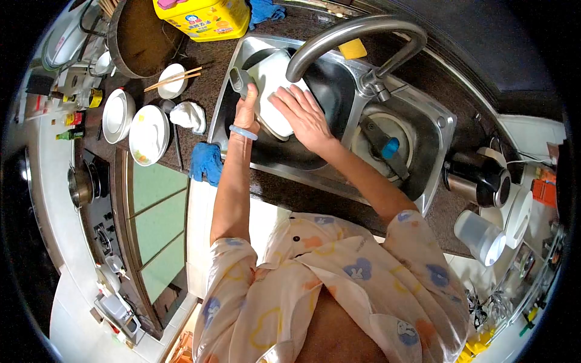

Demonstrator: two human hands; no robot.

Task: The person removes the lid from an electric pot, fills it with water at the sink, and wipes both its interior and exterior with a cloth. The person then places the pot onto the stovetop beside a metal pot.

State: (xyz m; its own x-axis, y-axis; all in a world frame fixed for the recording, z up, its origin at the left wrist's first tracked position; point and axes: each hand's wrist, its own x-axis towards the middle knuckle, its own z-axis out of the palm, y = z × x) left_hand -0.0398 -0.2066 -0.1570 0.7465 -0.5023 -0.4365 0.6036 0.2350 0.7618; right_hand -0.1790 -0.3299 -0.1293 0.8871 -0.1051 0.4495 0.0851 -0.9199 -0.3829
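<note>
Left hand (246,114) holds white rectangular container (270,75) over sink (338,94), upper centre; right hand (304,118) lies flat against it, fingers extended.

A white, round-cornered pan (268,78) with a grey handle (239,81) slants over the sink (443,134).

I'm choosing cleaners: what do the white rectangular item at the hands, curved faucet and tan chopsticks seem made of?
White rectangular item with rounded corners: likely smooth plastic, by its even, pale surface; glazed ceramic possible.
Curved grey faucet: apparently brushed metal, by its soft streaked highlights.
Slim tan chopsticks: probably matte wood or bamboo, by their dull tone.
</note>
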